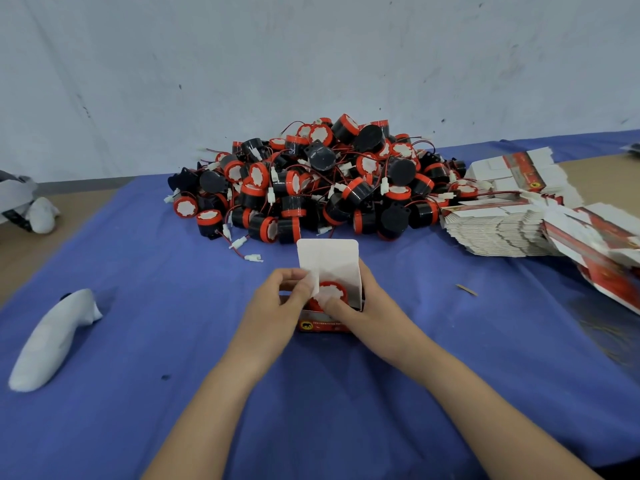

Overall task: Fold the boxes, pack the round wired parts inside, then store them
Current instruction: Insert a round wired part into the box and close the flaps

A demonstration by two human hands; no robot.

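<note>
One box [323, 325] folded near centre, lid [327, 252] open, part [332, 292] inside. Pinching side flap [313, 284] with left hand [277, 303], gripping box with right hand [363, 306], thumb on part. Remaining: far pile [311, 181], flat boxes [502, 226] right.

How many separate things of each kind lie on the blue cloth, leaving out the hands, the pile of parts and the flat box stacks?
Open box: 1
Round part inside it: 1
White cloth-covered object: 1
Small sliver: 1
Total: 4
</note>
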